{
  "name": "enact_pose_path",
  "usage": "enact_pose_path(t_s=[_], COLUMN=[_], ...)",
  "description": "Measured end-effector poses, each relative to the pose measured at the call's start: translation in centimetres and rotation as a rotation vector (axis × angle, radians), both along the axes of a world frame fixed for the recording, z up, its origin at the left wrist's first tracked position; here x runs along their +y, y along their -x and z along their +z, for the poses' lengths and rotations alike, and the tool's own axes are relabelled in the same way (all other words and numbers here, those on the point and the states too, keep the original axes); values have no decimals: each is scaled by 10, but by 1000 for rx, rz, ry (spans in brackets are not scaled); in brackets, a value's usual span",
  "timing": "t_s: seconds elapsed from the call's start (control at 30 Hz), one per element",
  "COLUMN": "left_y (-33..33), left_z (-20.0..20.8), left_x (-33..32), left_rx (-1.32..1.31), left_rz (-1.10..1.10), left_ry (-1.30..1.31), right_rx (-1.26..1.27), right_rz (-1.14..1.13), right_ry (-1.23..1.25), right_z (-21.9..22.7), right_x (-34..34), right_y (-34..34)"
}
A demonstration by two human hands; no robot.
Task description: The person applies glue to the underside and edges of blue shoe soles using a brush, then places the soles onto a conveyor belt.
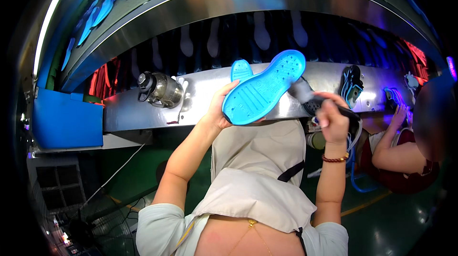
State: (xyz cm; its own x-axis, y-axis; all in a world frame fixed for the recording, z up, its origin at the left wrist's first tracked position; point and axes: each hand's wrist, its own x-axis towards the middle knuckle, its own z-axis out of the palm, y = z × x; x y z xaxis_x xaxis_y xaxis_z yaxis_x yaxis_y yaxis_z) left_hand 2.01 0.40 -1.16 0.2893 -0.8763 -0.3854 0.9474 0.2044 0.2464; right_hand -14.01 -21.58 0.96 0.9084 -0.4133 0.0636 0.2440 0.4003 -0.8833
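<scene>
My left hand (220, 105) grips a bright blue shoe sole (265, 86) by its near left edge, its ribbed, dotted face turned up. A second blue sole (242, 70) shows partly behind it on the bench. My right hand (333, 117) is closed round the dark handle of a brush (301, 90). The brush's pale head is smeared by motion and lies against or just over the sole's right edge. Below the brush, a dark piece with holes (312, 105) is partly hidden. A dark sneaker (351, 86) lies on the bench to the right.
A metal container with a black top (160, 89) stands left on the steel bench (129, 113), beside a white item (182, 98). Behind, pale soles (261, 29) lie in a dark recess. Blue soles (105, 7) rest on the upper belt. A co-worker's arm (398, 146) is at right.
</scene>
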Motion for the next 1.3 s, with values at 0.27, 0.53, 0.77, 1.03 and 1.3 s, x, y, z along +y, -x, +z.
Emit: enact_pose_path(t_s=[0.27, 0.53, 0.77, 1.03, 1.3], left_y=[5, 9, 12, 19, 23], left_z=[8, -2, 12, 9, -16], left_x=[2, -4, -12, -28, -29], left_rx=[136, 222, 54, -299, -865], left_rz=[118, 193, 166, 82, 176], left_ry=[78, 54, 37, 271, -83], right_rx=[-268, 110, 319, 178, 294], right_rz=[-220, -460, -325, -165, -149], right_ry=[-533, -228, 681, 761, 648], right_z=[-32, -36, -54, -65, -59], right_x=[-36, -24, 14, 31, 28], right_y=[14, 3, -19, -45, -41])
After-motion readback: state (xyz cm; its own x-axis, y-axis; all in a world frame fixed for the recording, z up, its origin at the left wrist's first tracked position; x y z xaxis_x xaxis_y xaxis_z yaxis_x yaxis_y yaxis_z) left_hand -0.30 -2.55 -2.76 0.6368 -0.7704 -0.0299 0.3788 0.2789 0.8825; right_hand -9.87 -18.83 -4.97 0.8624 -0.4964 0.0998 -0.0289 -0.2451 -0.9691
